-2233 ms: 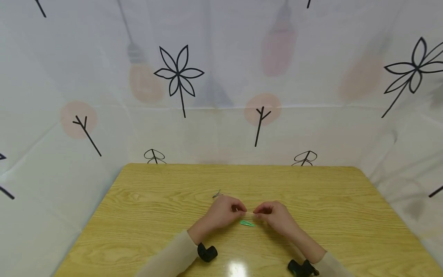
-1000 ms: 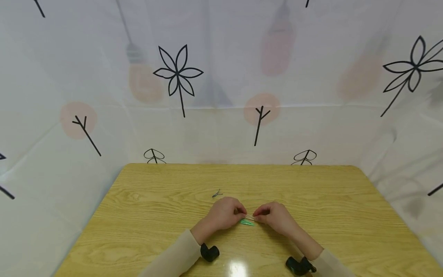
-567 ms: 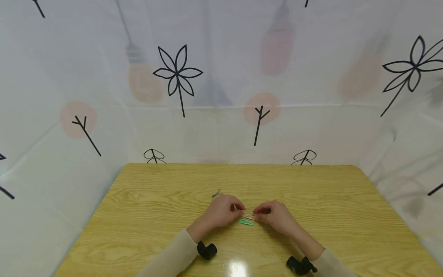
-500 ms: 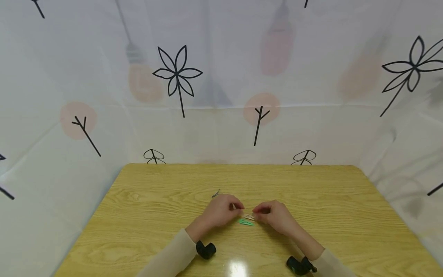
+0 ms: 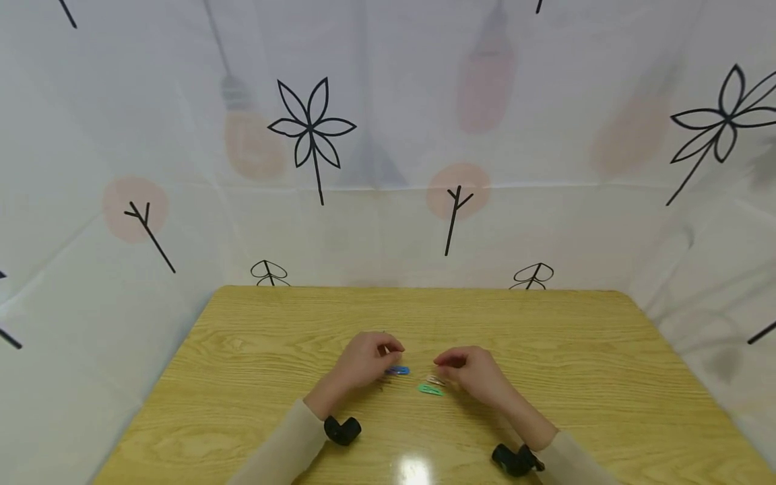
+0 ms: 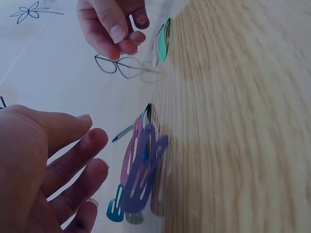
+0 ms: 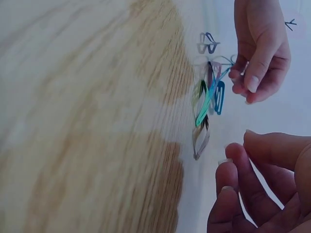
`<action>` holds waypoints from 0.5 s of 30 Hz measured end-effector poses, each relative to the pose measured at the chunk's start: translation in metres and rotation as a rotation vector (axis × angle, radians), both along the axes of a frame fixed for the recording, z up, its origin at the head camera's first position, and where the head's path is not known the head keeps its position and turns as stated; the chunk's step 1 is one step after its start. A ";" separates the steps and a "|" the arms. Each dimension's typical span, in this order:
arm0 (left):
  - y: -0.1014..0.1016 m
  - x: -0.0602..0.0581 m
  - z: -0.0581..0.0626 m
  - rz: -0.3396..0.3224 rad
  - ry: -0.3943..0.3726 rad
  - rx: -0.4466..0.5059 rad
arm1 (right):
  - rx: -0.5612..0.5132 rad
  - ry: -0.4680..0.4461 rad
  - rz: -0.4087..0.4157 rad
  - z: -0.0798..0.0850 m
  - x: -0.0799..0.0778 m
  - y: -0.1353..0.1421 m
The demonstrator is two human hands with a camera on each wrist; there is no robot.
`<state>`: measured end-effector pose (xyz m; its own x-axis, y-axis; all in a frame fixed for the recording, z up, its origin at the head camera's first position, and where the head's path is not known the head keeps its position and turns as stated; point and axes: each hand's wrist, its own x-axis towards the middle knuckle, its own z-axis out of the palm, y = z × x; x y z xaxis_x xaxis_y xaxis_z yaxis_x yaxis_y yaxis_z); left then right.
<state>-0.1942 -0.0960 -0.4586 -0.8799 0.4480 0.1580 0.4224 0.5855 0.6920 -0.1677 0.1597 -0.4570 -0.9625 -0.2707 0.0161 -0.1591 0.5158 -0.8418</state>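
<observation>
My left hand (image 5: pixel 366 357) hovers over a small group of snap hair clips, fingers loosely bent and holding nothing. Beside its fingertips lies a blue hair clip (image 5: pixel 398 370). In the left wrist view that group includes a purple clip (image 6: pixel 130 203), a pink clip (image 6: pixel 128 158) and a teal clip (image 6: pixel 114 209), partly overlapping. My right hand (image 5: pixel 475 370) is just above a pale beige hair clip (image 5: pixel 436 380), thumb and fingers bent with nothing between them. A green hair clip (image 5: pixel 431 390) lies right in front of the beige one, nearly parallel to it.
The clips lie on a wood-grain table (image 5: pixel 545 337). A pale patterned curtain (image 5: pixel 388 236) hangs along its back and sides. Each wrist carries a black camera, one on the left wrist (image 5: pixel 342 431) and one on the right (image 5: pixel 516 461).
The beige clip, earlier between both hands' fingertips, now lies behind the green one. My left hand has let go and moved left, revealing the blue clip. My right hand has shifted slightly left.
</observation>
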 end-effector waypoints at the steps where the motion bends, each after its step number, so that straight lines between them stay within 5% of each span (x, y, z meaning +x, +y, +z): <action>1: -0.002 0.000 0.000 0.001 0.001 0.002 | 0.000 0.004 0.002 0.000 0.000 -0.001; 15: -0.017 0.000 -0.008 -0.039 -0.035 -0.007 | -0.002 0.037 0.049 0.000 -0.006 -0.023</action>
